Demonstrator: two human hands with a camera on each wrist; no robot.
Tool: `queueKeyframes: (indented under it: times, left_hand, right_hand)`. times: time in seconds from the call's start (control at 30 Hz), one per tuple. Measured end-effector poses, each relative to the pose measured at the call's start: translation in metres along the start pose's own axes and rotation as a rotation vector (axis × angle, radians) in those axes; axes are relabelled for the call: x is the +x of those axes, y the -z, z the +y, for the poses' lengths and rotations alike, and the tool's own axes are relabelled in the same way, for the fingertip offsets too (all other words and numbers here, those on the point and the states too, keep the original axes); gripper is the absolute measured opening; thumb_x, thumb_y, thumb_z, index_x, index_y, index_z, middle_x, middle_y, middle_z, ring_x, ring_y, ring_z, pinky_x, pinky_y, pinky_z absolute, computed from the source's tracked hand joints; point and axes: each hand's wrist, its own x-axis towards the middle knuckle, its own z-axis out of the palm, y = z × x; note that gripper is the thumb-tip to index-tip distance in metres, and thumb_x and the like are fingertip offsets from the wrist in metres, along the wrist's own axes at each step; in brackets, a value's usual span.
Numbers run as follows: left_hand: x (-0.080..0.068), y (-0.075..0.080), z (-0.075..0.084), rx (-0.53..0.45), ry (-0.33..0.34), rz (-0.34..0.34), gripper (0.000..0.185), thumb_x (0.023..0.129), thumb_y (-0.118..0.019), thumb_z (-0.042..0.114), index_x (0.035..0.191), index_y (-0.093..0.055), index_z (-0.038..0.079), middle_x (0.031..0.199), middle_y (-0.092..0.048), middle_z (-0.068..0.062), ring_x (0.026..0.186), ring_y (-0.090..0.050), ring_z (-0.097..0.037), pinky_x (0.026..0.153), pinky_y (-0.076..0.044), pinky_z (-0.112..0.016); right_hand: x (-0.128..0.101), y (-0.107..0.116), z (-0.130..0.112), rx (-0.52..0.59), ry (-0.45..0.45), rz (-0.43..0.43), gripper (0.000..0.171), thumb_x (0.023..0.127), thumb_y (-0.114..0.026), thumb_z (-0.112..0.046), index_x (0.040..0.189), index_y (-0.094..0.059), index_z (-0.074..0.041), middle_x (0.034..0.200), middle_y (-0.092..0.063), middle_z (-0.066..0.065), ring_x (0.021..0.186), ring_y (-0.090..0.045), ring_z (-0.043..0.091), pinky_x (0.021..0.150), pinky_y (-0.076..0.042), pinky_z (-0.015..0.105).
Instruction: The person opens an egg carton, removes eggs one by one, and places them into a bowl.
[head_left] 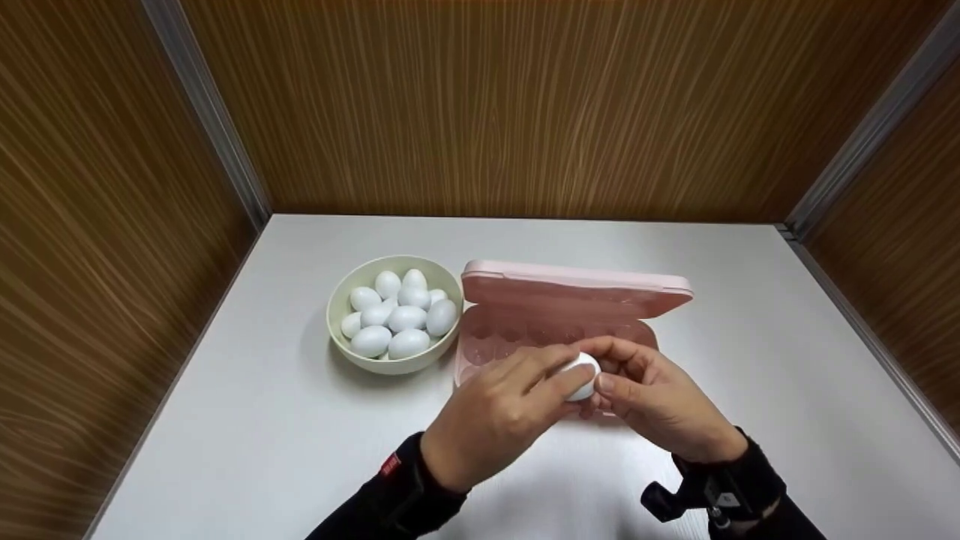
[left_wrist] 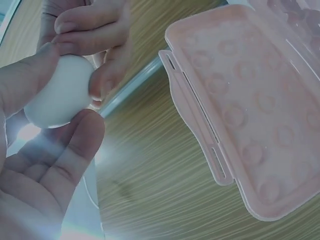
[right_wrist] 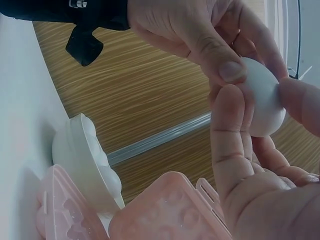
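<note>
A white egg (head_left: 583, 376) is between my two hands, above the front part of an opened pink egg box (head_left: 577, 279). From the left, my left hand (head_left: 502, 416) pinches the egg between thumb and fingers. My right hand (head_left: 664, 401) holds its other side, with the thumb and fingertips against the shell. In the right wrist view, fingers from both hands surround the egg (right_wrist: 265, 97). Behind the hands, the lid stands raised and tilted, and round hollows show in the box base (head_left: 480, 349). My hands hide the front hollows.
Left of the box, close beside it, a pale cream bowl (head_left: 341, 352) holds several white eggs (head_left: 407, 318). Both stand on a white table (head_left: 240, 420). Wood-grain panels (head_left: 480, 112) rise behind the table and at its sides.
</note>
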Motion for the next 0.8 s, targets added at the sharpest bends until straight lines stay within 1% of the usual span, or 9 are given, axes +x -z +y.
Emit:
queueKeyframes:
  times: [0.1, 0.2, 0.27, 0.33, 0.47, 0.53, 0.67, 0.73, 0.8]
  left_hand:
    - [-0.001, 0.000, -0.001, -0.002, -0.006, -0.008, 0.029, 0.097, -0.079, 0.017, 0.125, -0.074, 0.012, 0.120, -0.074, -0.003, 0.104, -0.075, -0.012, 0.094, -0.060, -0.020]
    - [-0.001, 0.000, -0.004, -0.001, -0.007, -0.031, 0.029, 0.096, -0.078, 0.012, 0.124, -0.074, 0.011, 0.121, -0.074, -0.004, 0.104, -0.074, -0.013, 0.096, -0.059, -0.020]
    - [0.000, 0.002, -0.008, 0.006, 0.002, -0.049, 0.028, 0.096, -0.078, 0.012, 0.124, -0.074, 0.010, 0.121, -0.074, -0.005, 0.104, -0.073, -0.014, 0.097, -0.059, -0.019]
    - [0.000, 0.006, -0.013, 0.011, 0.026, -0.056, 0.028, 0.095, -0.080, 0.013, 0.123, -0.075, 0.009, 0.121, -0.075, -0.007, 0.104, -0.074, -0.016, 0.097, -0.059, -0.020]
    - [0.001, 0.016, -0.027, -0.007, 0.099, -0.024, 0.035, 0.089, -0.086, 0.013, 0.122, -0.075, 0.005, 0.120, -0.076, -0.012, 0.105, -0.075, -0.020, 0.099, -0.060, -0.023]
    - [0.000, 0.021, -0.034, -0.022, 0.129, 0.004, 0.038, 0.087, -0.087, 0.011, 0.122, -0.075, 0.002, 0.119, -0.076, -0.014, 0.106, -0.076, -0.023, 0.101, -0.060, -0.025]
    - [-0.002, 0.030, -0.048, -0.018, 0.183, 0.035, 0.038, 0.088, -0.087, 0.009, 0.123, -0.075, 0.000, 0.120, -0.075, -0.015, 0.106, -0.076, -0.025, 0.102, -0.060, -0.025]
    - [-0.004, 0.033, -0.056, -0.003, 0.218, 0.037, 0.038, 0.087, -0.087, 0.007, 0.122, -0.075, 0.000, 0.120, -0.075, -0.016, 0.105, -0.075, -0.026, 0.100, -0.061, -0.027]
    - [-0.008, 0.036, -0.065, 0.017, 0.257, 0.030, 0.038, 0.086, -0.087, 0.006, 0.122, -0.075, 0.001, 0.120, -0.075, -0.016, 0.106, -0.075, -0.027, 0.100, -0.062, -0.029]
  right_hand:
    - [0.000, 0.000, 0.000, -0.011, -0.015, 0.005, 0.034, 0.110, -0.049, 0.002, 0.142, -0.058, -0.003, 0.126, -0.073, 0.001, 0.100, -0.071, 0.008, 0.095, -0.060, 0.028]
    - [0.000, 0.002, -0.001, -0.051, -0.014, 0.008, 0.036, 0.110, -0.048, 0.002, 0.145, -0.057, -0.002, 0.124, -0.074, 0.001, 0.103, -0.072, 0.009, 0.096, -0.060, 0.027]
    - [-0.001, 0.002, -0.003, -0.111, 0.001, 0.023, 0.037, 0.110, -0.046, 0.003, 0.146, -0.055, 0.002, 0.120, -0.075, 0.003, 0.103, -0.073, 0.011, 0.095, -0.061, 0.027]
    - [-0.003, 0.002, -0.005, -0.211, 0.008, 0.075, 0.035, 0.110, -0.049, 0.002, 0.144, -0.056, 0.004, 0.117, -0.076, 0.005, 0.101, -0.074, 0.012, 0.092, -0.062, 0.027]
    - [-0.008, 0.001, -0.012, -0.498, 0.006, 0.207, 0.032, 0.107, -0.059, -0.002, 0.138, -0.062, 0.004, 0.120, -0.076, 0.008, 0.100, -0.075, 0.017, 0.088, -0.063, 0.029]
    - [-0.011, 0.002, -0.015, -0.669, 0.003, 0.246, 0.030, 0.104, -0.066, -0.006, 0.134, -0.067, -0.002, 0.120, -0.076, 0.007, 0.100, -0.075, 0.017, 0.085, -0.063, 0.028]
    - [-0.017, 0.005, -0.021, -1.059, 0.023, 0.217, 0.034, 0.100, -0.075, -0.016, 0.134, -0.070, -0.012, 0.113, -0.076, -0.003, 0.095, -0.072, 0.010, 0.080, -0.062, 0.026]
    - [-0.021, 0.007, -0.023, -1.249, -0.003, 0.198, 0.038, 0.099, -0.078, -0.025, 0.135, -0.069, -0.018, 0.109, -0.075, -0.009, 0.093, -0.070, 0.008, 0.078, -0.061, 0.028]
    - [-0.024, 0.008, -0.023, -1.373, -0.058, 0.196, 0.041, 0.098, -0.079, -0.033, 0.135, -0.068, -0.019, 0.112, -0.074, -0.011, 0.097, -0.069, 0.008, 0.083, -0.061, 0.032]
